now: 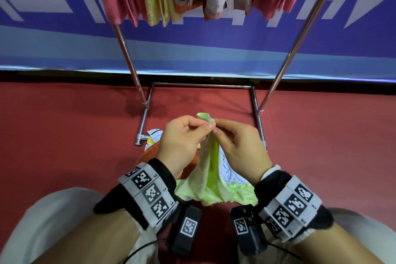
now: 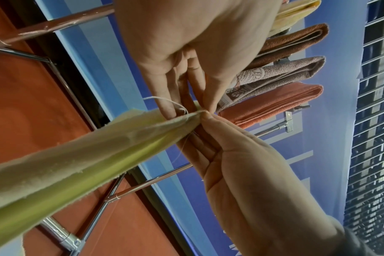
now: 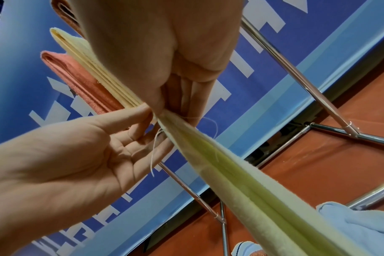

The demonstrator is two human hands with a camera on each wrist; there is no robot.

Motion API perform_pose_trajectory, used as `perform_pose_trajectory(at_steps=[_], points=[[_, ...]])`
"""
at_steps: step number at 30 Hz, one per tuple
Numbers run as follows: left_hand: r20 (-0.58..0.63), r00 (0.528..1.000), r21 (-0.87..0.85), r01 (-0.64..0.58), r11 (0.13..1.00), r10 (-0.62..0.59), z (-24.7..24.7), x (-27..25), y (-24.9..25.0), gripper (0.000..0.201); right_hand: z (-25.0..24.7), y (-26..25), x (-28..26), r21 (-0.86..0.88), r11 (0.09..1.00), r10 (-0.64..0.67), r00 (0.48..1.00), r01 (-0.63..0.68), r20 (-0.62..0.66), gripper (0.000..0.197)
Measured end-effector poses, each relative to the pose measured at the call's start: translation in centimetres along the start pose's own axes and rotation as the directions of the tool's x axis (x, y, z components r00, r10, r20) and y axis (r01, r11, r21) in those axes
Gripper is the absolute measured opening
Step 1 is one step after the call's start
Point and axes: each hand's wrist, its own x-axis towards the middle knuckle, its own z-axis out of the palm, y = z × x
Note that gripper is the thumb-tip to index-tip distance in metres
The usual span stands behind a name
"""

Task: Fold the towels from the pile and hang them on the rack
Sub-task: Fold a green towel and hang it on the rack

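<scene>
Both hands (image 1: 182, 137) (image 1: 242, 146) on green towel (image 1: 211, 174)

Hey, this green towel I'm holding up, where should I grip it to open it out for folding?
Grip along the top edge. Both hands pinch the same bunched top end of the green towel, which hangs in narrow folds to the pile. I would keep the left hand there and run the right hand rightward along the edge, probably to the next corner, so the cloth spreads flat.

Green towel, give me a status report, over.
Left hand and right hand both pinch green towel at its top end. Unfolded, lower end on the pile. Rack ahead, nothing in the way.
</scene>
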Motion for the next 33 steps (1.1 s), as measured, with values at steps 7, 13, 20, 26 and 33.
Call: perform_pose_trajectory(at_steps=[7,13,20,26,33], points=[[0.044,0.999,-0.023,-0.029,0.999,0.030,0.2,-0.2,0.2,0.003,-0.4,-0.1,0.1,0.045,0.999,0.029,0.997,-0.026,-0.073,0.013],[0.007,0.981,0.160,-0.193,0.968,0.194,-0.8,1.2,0.9,0.037,-1.6,-1.0,0.5,0.280,0.959,0.080,0.992,-0.049,-0.100,0.010],[0.146,0.904,0.548,-0.412,0.728,0.401,-2.4,1.2,1.1,0.036,-3.5,-1.7,0.2,0.458,0.887,0.112,0.990,-0.060,-0.087,0.014],[0.215,0.924,0.633,-0.378,0.676,0.315,-2.5,1.7,-0.3,0.030,-4.2,-2.3,0.2,0.515,0.854,0.142,0.985,-0.073,-0.096,0.017],[0.257,0.859,0.549,-0.507,0.665,0.443,-2.2,1.1,-0.4,0.038,-4.7,-2.4,0.6,0.656,0.746,0.231,0.968,-0.115,-0.093,0.022]])
